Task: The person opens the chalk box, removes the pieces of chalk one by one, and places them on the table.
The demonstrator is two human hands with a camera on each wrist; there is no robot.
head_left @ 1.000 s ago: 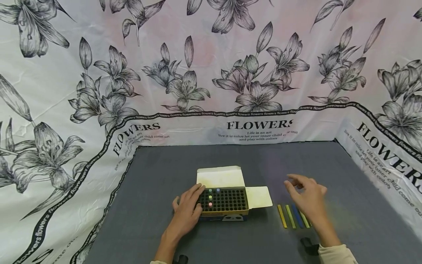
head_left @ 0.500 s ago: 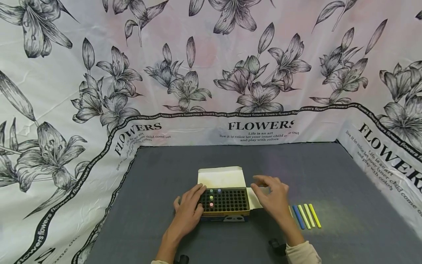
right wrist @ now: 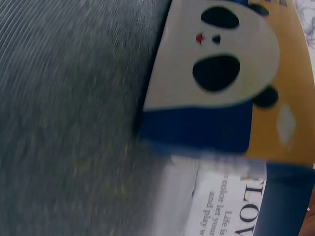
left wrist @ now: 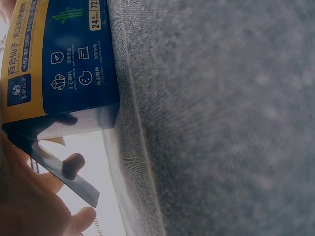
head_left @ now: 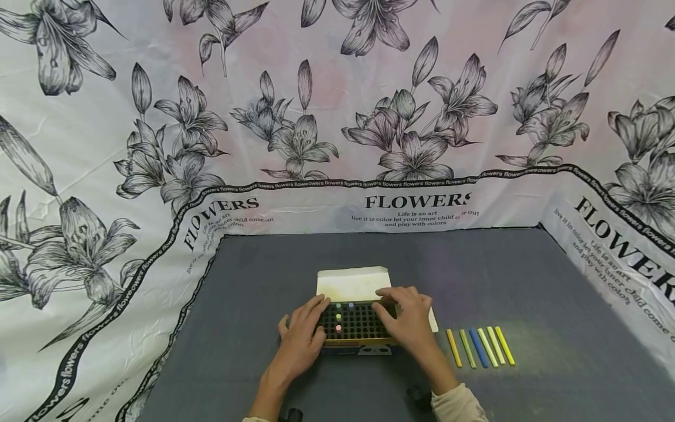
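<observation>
A chalk box (head_left: 358,341) stands on the grey table with its lid raised, showing a dark grid of holes. Several chalk ends show in it, among them a pink one (head_left: 338,328) and a blue one (head_left: 351,305). My left hand (head_left: 299,337) holds the box's left end, thumb at the front and fingers towards the back corner; the left wrist view shows its fingers behind a side flap (left wrist: 74,179). Over the right part of the grid is my right hand (head_left: 412,316), thumb and forefinger apart, no chalk visible between them. The right wrist view shows the box's panda side (right wrist: 236,59).
To the right of the box, several chalk sticks lie in a row, including a blue one (head_left: 479,348) and a yellow one (head_left: 504,346). The raised lid (head_left: 350,283) stands at the back. A flower-printed cloth (head_left: 316,205) borders the table (head_left: 253,264).
My right hand has moved left, from above the chalk row to over the right part of the box. The whole chalk row is now uncovered. My left hand stays at the box.
</observation>
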